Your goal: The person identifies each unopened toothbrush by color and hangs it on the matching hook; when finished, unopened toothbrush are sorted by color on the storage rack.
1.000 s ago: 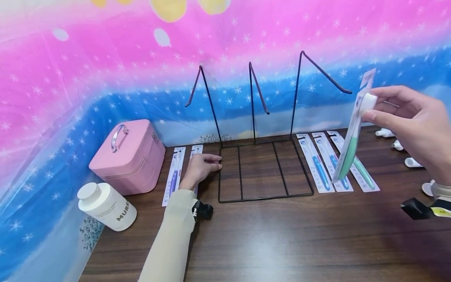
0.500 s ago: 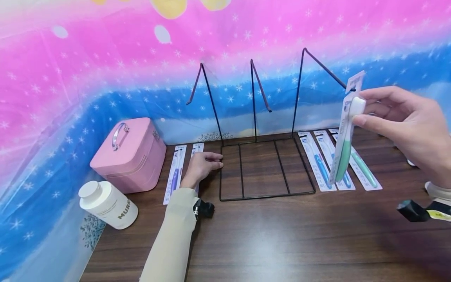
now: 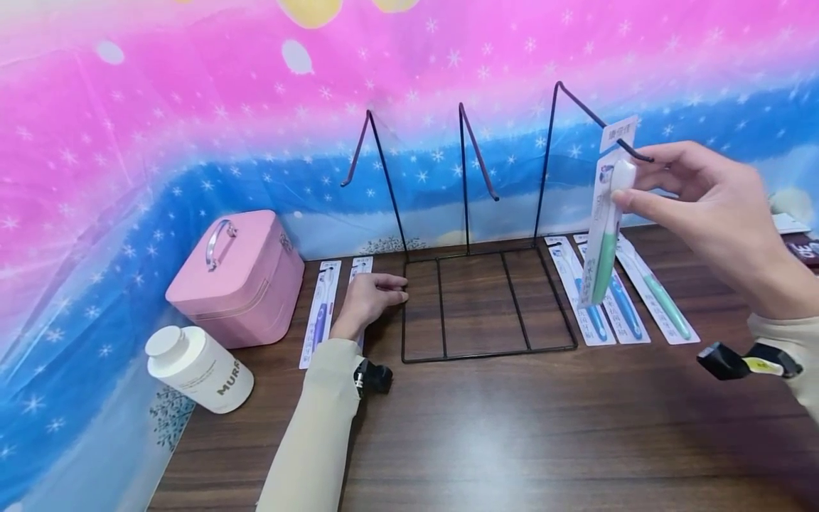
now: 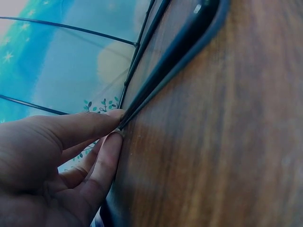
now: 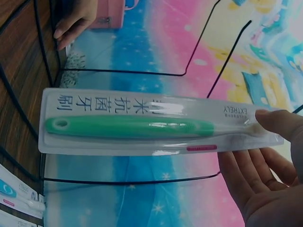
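Observation:
My right hand (image 3: 710,206) pinches a packaged green toothbrush (image 3: 604,263) near its head end, thumb in front. The card's top hangs on the right hook (image 3: 579,104) of a black wire rack, the hook's tip poking out through the slot. In the right wrist view the green toothbrush (image 5: 132,126) lies lengthwise across the picture, its back end toward the table. On the rack's left side, my left hand (image 3: 367,302) pinches the base wire between thumb and fingers; the left wrist view shows this wire (image 4: 161,71) close up. The middle and left hooks carry nothing.
Blue packaged toothbrushes (image 3: 621,302) and another green one (image 3: 665,306) lie right of the rack. A purple one (image 3: 320,313) and a partly covered package (image 3: 362,265) lie left. Farther left stand a pink case (image 3: 233,277) and a white bottle (image 3: 198,370).
My right hand has moved left, carrying the green toothbrush onto the right hook, which now passes through the card's slot. My left hand has kept its hold on the rack.

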`<state>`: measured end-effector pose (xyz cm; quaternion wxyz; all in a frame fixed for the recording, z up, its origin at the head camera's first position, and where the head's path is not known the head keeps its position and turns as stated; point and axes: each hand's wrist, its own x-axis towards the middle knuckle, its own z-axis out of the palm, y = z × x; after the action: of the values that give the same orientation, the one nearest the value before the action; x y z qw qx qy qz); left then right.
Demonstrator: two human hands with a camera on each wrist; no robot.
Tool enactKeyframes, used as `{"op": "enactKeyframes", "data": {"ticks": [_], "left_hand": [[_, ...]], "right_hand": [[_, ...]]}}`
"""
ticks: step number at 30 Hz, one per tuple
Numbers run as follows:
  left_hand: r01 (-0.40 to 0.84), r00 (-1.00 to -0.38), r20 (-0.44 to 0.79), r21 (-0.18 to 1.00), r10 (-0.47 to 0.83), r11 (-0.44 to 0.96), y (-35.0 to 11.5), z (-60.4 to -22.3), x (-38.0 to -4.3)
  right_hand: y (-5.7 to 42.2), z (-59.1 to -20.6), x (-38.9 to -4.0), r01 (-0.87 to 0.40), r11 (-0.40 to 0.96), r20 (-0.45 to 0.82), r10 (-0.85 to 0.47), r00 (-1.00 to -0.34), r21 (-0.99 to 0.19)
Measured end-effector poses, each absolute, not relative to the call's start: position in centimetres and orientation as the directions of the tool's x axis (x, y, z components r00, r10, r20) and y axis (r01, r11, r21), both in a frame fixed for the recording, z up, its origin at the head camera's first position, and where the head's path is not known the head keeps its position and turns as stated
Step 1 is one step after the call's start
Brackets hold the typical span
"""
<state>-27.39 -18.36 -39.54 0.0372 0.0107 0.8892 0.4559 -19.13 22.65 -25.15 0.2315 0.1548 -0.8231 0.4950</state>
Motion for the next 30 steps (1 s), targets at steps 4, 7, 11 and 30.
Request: {"op": "enactKeyframes", "data": {"ticks": [4, 7, 11, 30], "left_hand": [[-0.019, -0.998, -0.055, 0.809, 0.043, 0.587, -18.2, -39.5, -27.4], [-0.026, -0.997, -0.062, 0.807, 0.04, 0.591, -18.2, -39.5, -27.3], [-0.028, -0.997, -0.065, 0.803, 0.041, 0.595, -18.2, -39.5, -27.2], [-0.025, -0.998, -0.06, 0.786, 0.036, 0.618, -18.2, -39.5, -27.3]], "right_hand": [[22.2, -25.0, -20.3, -0.483, 0.48, 0.545, -0.012, -0.838, -0.733], [22.0, -24.9, -21.1, -0.464, 0.492, 0.535, 0.003, -0.845, -0.737], [21.8, -24.8, -22.2, -0.454, 0.489, 0.527, 0.015, -0.85, -0.745], [20.3, -25.0, -26.4, -0.451, 0.484, 0.54, 0.054, -0.84, -0.75]]}}
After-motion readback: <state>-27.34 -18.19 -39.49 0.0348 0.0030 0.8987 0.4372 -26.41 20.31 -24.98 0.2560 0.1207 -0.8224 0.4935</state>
